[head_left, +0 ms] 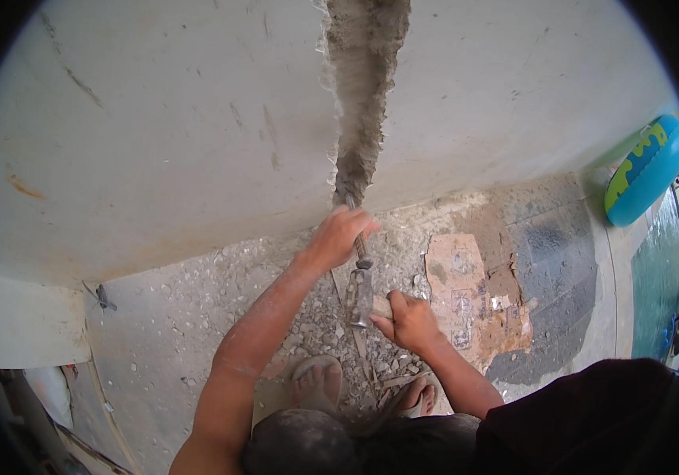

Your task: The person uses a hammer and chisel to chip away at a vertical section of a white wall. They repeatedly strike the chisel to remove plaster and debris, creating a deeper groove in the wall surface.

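Observation:
My left hand (342,237) is closed around a metal chisel (361,252), whose upper end reaches into the bottom of a rough groove (359,103) cut down the pale wall. In my right hand (411,322) is the short wooden handle of a hammer (359,298). The hammer's steel head lies just below the chisel's struck end, touching it or very close. The chisel's tip is hidden in the groove's shadow.
Broken plaster and rubble (276,293) cover the floor along the wall and around my sandalled feet. A torn cardboard sheet (466,297) lies to the right. Farther right, a blue-green inflatable ring (646,170) leans by the wall, near greenish water (656,273).

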The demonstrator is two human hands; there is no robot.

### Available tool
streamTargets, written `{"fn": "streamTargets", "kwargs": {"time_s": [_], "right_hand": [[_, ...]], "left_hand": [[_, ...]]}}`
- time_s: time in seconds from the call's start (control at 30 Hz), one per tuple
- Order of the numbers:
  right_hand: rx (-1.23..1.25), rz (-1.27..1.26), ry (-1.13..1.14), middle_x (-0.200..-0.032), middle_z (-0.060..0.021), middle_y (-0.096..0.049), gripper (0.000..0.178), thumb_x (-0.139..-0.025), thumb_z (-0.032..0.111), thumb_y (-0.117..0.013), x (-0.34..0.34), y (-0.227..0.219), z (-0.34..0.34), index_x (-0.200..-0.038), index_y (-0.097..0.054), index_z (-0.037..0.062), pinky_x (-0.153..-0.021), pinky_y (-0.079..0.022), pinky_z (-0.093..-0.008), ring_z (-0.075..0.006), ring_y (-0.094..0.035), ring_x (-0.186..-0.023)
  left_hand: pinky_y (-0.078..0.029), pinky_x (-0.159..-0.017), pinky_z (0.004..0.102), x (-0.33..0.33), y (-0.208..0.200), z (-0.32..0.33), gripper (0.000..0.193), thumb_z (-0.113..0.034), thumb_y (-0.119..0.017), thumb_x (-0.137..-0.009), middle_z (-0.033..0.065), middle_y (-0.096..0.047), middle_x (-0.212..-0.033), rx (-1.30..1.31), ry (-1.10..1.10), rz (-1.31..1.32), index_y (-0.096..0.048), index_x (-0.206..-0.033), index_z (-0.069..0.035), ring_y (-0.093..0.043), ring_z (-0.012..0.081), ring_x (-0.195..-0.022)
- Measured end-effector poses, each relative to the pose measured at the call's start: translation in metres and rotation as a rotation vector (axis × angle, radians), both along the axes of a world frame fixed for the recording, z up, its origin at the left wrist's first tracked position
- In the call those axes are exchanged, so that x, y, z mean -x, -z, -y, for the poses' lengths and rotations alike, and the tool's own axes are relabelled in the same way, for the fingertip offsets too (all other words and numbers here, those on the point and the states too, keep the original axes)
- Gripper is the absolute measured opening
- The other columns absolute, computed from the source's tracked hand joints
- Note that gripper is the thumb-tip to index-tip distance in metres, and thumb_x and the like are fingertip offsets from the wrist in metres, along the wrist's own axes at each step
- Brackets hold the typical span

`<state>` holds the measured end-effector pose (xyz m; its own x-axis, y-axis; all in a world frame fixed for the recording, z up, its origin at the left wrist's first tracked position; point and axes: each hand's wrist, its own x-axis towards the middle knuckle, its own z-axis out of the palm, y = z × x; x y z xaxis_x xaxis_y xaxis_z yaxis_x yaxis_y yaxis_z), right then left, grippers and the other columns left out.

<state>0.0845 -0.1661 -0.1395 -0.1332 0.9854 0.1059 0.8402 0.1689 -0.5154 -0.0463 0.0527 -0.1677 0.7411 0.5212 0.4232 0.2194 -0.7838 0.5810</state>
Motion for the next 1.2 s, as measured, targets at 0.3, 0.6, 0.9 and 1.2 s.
{"fn": "streamTargets", "kwargs": {"time_s": [0.3, 0.6, 0.9, 1.2], "right_hand": [[-0.074, -0.103, 0.002, -0.072, -0.0145, -0.060, 0.031, -0.075, 0.031, -0.071, -0.020, 0.003, -0.010, -0.082, -0.056, 0.0050, -0.055, -0.049, -0.0426, -0.0356, -0.062, -0.065], [0.144, -0.127, 0.193, -0.074, -0.0178, -0.061, 0.032, -0.070, 0.028, -0.072, -0.029, 0.014, -0.014, -0.089, -0.059, 0.0058, -0.062, -0.050, -0.0450, -0.0397, -0.061, -0.069], [0.012, -0.205, 0.277, -0.061, -0.0206, -0.058, 0.029, -0.087, 0.028, -0.061, -0.035, 0.019, -0.018, -0.088, -0.054, 0.0000, -0.054, -0.048, -0.0474, -0.0424, -0.061, -0.060], [-0.140, -0.644, 0.405, -0.054, -0.0145, -0.049, 0.018, -0.086, 0.015, -0.048, -0.022, 0.048, 0.048, -0.083, -0.055, -0.0004, -0.046, -0.040, -0.0384, -0.0335, -0.054, -0.045]], "left_hand": [[-0.041, -0.068, 0.0446, -0.006, 0.004, 0.000, 0.020, -0.019, -0.060, -0.092, 0.0142, -0.058, -0.079, 0.027, -0.048, -0.072, -0.059, -0.082, -0.002, -0.053, 0.0354, -0.074], [-0.042, -0.070, 0.0454, -0.015, 0.007, 0.004, 0.008, -0.010, -0.060, -0.087, 0.0145, -0.060, -0.081, 0.014, -0.139, -0.042, -0.062, -0.089, -0.003, -0.054, 0.0361, -0.076], [-0.045, -0.076, 0.0437, -0.022, 0.018, 0.023, 0.012, -0.015, -0.058, -0.089, 0.0129, -0.061, -0.094, 0.049, -0.202, -0.219, -0.063, -0.089, -0.004, -0.053, 0.0346, -0.086], [-0.046, -0.073, 0.0421, -0.015, 0.049, 0.078, 0.022, -0.023, -0.061, -0.091, 0.0100, -0.057, -0.086, -0.068, -0.158, -0.190, -0.058, -0.080, -0.004, -0.052, 0.0292, -0.082]]}}
